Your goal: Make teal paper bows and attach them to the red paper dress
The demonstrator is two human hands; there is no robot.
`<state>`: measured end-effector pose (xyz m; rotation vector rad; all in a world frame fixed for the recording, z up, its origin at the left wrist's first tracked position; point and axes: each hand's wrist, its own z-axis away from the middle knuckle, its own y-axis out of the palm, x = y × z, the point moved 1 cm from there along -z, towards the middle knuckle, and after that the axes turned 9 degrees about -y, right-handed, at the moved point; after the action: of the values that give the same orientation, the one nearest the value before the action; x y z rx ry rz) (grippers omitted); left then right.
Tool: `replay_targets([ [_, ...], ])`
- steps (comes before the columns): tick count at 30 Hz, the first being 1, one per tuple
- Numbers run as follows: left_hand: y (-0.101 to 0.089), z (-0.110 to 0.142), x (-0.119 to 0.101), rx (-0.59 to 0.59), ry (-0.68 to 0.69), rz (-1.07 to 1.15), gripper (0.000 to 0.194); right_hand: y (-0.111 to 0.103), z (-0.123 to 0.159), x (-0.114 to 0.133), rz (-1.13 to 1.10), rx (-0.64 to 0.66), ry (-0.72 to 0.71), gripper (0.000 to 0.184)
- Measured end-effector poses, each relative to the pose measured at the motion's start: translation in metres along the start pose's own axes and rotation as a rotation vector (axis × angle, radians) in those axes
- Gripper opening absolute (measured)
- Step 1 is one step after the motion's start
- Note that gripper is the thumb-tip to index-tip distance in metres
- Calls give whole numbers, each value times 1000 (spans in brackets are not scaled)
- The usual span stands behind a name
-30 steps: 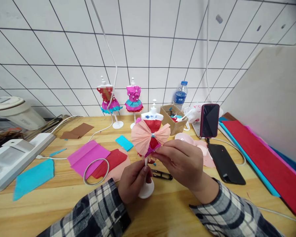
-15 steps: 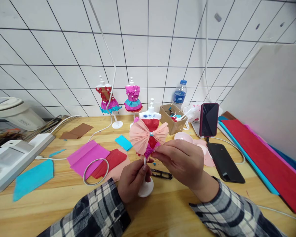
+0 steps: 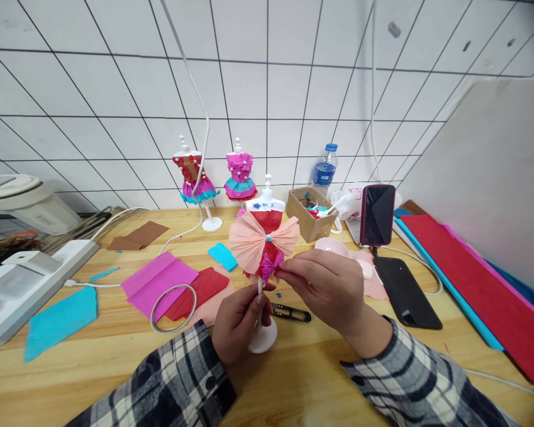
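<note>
My left hand (image 3: pixel 238 323) is closed round the thin white pole of a miniature dress form (image 3: pixel 267 204), whose round base is low over the wooden table. The form wears a red paper bodice (image 3: pixel 267 220). Across its front spreads a large pleated peach paper bow (image 3: pixel 249 244) with a small pale-blue centre. Below that sits a small magenta pleated paper piece (image 3: pixel 269 267), its right edge pinched between the thumb and fingers of my right hand (image 3: pixel 327 287). Black thread snips (image 3: pixel 293 312) lie on the table between my hands.
Two dressed forms (image 3: pixel 191 172) stand by the tiled wall. A cardboard box (image 3: pixel 309 222), water bottle (image 3: pixel 324 172) and upright phone (image 3: pixel 377 213) are behind my right hand. Magenta paper (image 3: pixel 158 281) and a looped cable lie left; a power strip (image 3: pixel 40 290) is farther left.
The dress form's upper part has tilted slightly left, carrying the peach bow with it. My right hand has shifted a little left, still pinching the magenta piece. My left hand stays on the pole.
</note>
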<state>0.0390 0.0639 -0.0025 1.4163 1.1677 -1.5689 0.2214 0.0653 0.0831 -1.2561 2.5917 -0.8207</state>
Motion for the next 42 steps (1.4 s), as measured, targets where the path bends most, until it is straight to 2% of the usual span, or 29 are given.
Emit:
replay_targets([
  [4, 1, 0, 1, 7, -6, 13, 33, 4, 1, -2, -26, 48, 18, 6],
  [7, -3, -2, 1, -15, 0, -34, 33, 0, -4, -5, -50, 41, 31, 7],
  [9, -8, -7, 2, -77, 4, -133, 32, -10, -7, -14, -52, 29, 99, 8],
  [11, -14, -13, 5, -162, 8, -236, 33, -24, -8, -33, -16, 89, 240, 9],
  [15, -24, -28, 14, -269, 16, -264, 33, -44, 5, -84, 121, 513, 520, 4],
  [18, -27, -35, 20, -296, 9, -291, 34, -43, 21, -112, 339, 766, 642, 8],
  [21, -29, -37, 18, -332, 9, -403, 35, -31, 31, -121, 401, 892, 653, 14],
  [25, -30, -37, 13, -346, -20, -506, 39, -19, 34, -121, 408, 922, 636, 27],
  [31, -30, -38, 12, -285, -38, -562, 41, -16, 38, -117, 548, 1087, 622, 24],
  [42, -28, -37, 13, -274, -2, -538, 38, -6, 41, -116, 560, 1113, 600, 23],
])
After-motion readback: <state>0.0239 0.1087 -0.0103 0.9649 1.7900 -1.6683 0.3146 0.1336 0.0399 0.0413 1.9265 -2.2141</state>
